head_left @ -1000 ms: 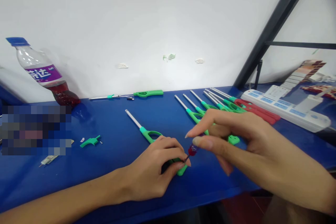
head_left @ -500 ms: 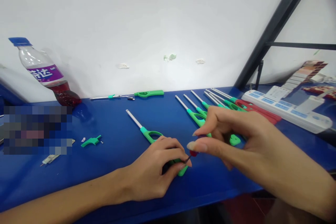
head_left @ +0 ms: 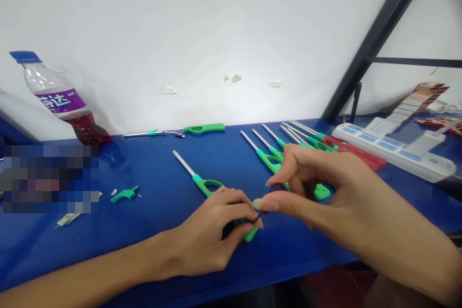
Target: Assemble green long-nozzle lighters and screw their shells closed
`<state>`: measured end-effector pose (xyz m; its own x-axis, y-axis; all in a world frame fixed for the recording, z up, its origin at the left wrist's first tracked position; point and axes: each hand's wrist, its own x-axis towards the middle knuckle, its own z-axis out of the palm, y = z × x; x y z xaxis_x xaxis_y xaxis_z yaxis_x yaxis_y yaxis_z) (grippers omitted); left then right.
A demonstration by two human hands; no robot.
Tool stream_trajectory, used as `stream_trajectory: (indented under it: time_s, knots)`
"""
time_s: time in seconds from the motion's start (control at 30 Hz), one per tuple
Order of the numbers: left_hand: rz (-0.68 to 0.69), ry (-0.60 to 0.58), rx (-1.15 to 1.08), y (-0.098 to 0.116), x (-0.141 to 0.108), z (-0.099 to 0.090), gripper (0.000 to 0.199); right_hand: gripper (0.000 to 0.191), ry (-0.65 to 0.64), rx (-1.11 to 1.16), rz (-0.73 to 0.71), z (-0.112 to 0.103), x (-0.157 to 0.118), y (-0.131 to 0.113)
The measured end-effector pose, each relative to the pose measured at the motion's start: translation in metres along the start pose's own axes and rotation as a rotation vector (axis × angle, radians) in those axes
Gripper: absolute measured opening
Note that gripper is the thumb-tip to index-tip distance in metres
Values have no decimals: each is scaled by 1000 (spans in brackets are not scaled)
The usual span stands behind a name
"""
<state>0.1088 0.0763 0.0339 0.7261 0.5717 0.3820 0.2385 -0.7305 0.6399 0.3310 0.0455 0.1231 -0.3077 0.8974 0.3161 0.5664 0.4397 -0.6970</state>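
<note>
A green long-nosed gas lighter (head_left: pixel 199 184) with a metal tube lies slantwise on the blue table. Over its handle rests my left hand (head_left: pixel 220 231), fingers closed on the handle close to its butt end. My right hand (head_left: pixel 310 197) pinches a small screwdriver (head_left: pixel 265 212) with a dark red handle between thumb and fingers. The screwdriver's thin shaft reaches down to the lighter's handle beside my left fingertips. Its very tip is hidden there. Beyond my right hand lies a row of several assembled lighters (head_left: pixel 269 160), green and red, partly covered by the hand.
Against the wall lie a lighter half shell (head_left: pixel 205 128) and a loose metal tube (head_left: pixel 140 134) with wires. A green trigger-like piece (head_left: pixel 125 194) lies on the left, near a drink bottle (head_left: pixel 61 98). A white power strip (head_left: pixel 397 151) sits at the right by a dark metal frame (head_left: pixel 375 43).
My right thumb and fingers have shifted slightly around the screwdriver's handle. The left hand and the lighter stay in place; the camera view has moved a little.
</note>
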Motion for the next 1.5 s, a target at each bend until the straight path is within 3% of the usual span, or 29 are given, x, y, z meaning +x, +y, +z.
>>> stream_trajectory:
  time_s: [0.13, 0.3, 0.53, 0.63, 0.7, 0.8, 1.0, 1.13, 1.27, 1.5]
  knots:
    - [10, -1, -16, 0, -1, 1, 17, 11, -78, 31, -16, -2, -1, -2]
    - [-26, -33, -5, 2, 0, 0, 17, 19, -156, 101, -5, -6, -3, -4]
    - [7, 15, 11, -1, -3, 2, 16, 28, -23, -18, 26, -3, -4, -2]
    - [7, 10, 0, -1, -3, 2, 16, 9, -91, 6, 20, -5, -5, -3]
    - [-2, -4, 1, 1, -2, 2, 17, 10, -142, 35, 34, -7, -4, -4]
    - [-5, -8, 5, 2, -1, 1, 17, 16, -142, 68, 49, -7, -2, -4]
    - [22, 14, 37, 1, -2, 1, 18, 39, 10, -41, 20, -1, -2, -7]
    - [12, 12, 14, 1, -1, 1, 16, 16, -96, -12, 35, -4, -5, -6]
    - [-12, -11, 7, 3, -1, 0, 17, 19, -153, 35, 47, -6, -5, -4]
    - [6, 15, 21, 1, -2, 2, 16, 29, -6, -24, 49, -1, -3, -6]
